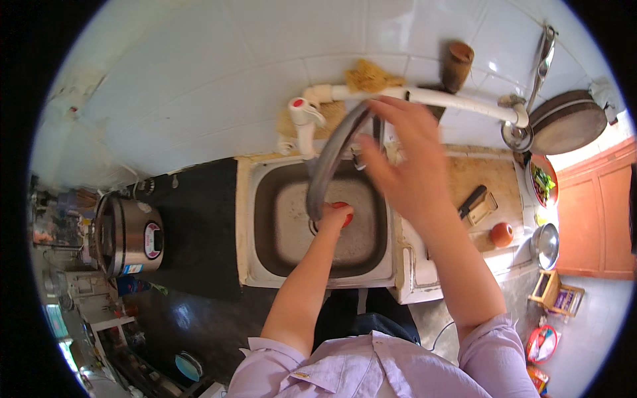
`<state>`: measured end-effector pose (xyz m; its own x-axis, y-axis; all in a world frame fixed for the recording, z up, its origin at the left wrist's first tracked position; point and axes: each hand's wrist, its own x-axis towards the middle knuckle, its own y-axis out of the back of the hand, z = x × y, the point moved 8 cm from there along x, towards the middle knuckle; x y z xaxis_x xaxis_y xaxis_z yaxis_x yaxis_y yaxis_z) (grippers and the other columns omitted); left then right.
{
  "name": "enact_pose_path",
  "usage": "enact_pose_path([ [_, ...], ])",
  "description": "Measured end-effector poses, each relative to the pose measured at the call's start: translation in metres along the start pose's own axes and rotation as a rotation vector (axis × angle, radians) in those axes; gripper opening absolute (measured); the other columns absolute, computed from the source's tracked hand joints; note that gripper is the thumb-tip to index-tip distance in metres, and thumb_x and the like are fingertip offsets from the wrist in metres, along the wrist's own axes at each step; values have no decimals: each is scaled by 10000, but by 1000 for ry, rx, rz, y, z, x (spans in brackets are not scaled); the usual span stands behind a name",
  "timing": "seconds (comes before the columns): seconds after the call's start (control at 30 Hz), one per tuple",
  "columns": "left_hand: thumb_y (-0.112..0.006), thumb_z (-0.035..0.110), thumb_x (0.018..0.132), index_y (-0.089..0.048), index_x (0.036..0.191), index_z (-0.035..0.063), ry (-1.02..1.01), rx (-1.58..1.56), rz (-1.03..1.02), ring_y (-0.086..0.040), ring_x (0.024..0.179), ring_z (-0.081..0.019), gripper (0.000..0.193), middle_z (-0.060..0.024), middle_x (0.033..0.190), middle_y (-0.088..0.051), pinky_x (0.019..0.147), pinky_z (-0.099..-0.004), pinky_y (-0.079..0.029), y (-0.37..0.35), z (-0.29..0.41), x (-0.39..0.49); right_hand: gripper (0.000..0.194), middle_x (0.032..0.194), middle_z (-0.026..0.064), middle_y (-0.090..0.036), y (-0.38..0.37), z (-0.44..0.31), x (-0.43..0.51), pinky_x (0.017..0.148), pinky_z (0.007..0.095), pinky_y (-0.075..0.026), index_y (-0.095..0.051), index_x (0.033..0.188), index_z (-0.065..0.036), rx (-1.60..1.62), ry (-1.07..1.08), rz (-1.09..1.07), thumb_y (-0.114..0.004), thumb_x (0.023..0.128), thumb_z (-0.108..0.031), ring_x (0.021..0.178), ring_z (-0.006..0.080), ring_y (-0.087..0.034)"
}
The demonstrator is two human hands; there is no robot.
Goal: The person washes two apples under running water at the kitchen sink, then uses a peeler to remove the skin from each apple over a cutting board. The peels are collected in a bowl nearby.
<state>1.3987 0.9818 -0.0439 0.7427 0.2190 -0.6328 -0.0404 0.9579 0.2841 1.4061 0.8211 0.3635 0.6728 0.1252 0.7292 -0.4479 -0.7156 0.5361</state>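
Observation:
My left hand (333,217) is down in the stainless steel sink (278,244), its fingers around a red tomato (347,219) that they partly cover. A grey curved faucet spout (326,171) arches over the basin and ends just above that hand. Higher up, my right hand (405,151) is raised at the top of the faucet, blurred, with thumb and fingers apart. Whether its fingertips touch the faucet, I cannot tell. Behind the hand, the faucet's lever and base are partly hidden.
Right of the sink, a wooden cutting board (490,174) bears a black-handled knife (472,200) and a tan-framed tool (483,209). Near them sits another tomato (501,234). A metal bowl (547,246) stands farther right. A rice cooker (132,236) is at left; a white pipe (458,103) crosses the wall.

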Motion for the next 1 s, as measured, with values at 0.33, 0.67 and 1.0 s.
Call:
enact_pose_path([
  [0.33, -674, 257, 808, -533, 1257, 58, -138, -313, -160, -603, 844, -281, 511, -141, 1115, -537, 702, -364, -500, -3, 12, 32, 343, 832, 161, -667, -68, -67, 41, 1057, 493, -352, -629, 975, 72, -347, -75, -395, -572, 882, -253, 927, 311, -609],
  [0.67, -627, 353, 855, -535, 1169, 91, 36, -701, -217, -615, 754, -240, 419, -93, 1017, -587, 593, -355, -505, -12, 7, 29, 341, 1129, 202, -573, -24, -43, -11, 980, 461, -394, -584, 1125, 15, 106, 23, 245, -637, 797, -63, 1062, 356, -537],
  [1.0, -463, 323, 969, -423, 1321, 89, -274, -683, -55, -582, 1017, -189, 426, -79, 1198, -553, 830, -313, -499, 40, 63, -60, 332, 1020, 120, -657, -231, 89, -221, 749, 361, -506, -619, 1053, -64, 1194, -1678, -134, -501, 948, -356, 898, 243, -637],
])
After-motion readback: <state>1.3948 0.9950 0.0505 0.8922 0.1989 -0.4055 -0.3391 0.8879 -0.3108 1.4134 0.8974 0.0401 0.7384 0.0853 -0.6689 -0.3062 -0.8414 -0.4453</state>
